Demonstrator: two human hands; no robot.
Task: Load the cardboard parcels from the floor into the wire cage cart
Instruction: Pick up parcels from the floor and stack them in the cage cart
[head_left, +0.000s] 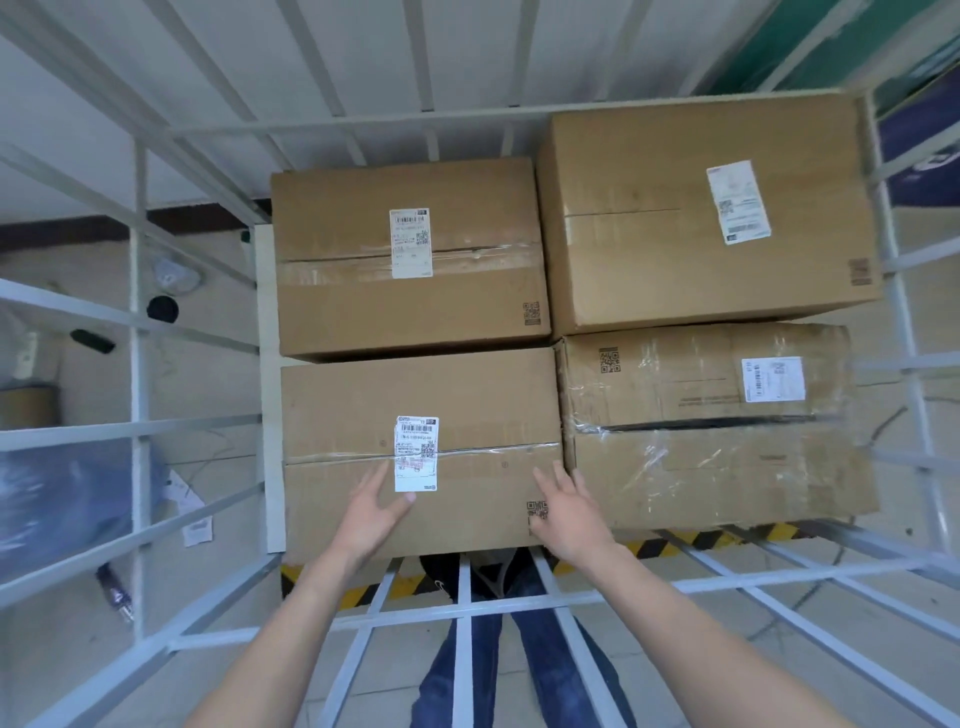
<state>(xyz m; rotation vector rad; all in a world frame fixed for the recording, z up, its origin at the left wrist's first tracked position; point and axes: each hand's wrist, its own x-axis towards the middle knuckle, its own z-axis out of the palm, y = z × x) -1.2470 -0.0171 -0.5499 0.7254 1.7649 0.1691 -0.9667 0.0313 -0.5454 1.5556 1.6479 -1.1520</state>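
Note:
I look straight down into the white wire cage cart. Several cardboard parcels lie inside. The near-left parcel carries a white label and a taped seam. Behind it lies the far-left parcel. The far-right parcel sits higher, and the near-right parcel is wrapped in crinkled tape. My left hand lies with straight fingers on the near-left parcel beside its label. My right hand lies spread over the same parcel's right end, by a printed QR mark. Neither hand holds anything.
The cart's near rail crosses below my forearms, with my legs behind it. Yellow-black hazard tape marks the cart's near base edge. Outside the left wall lie a blue plastic bag, paper scraps and small dark objects on the floor.

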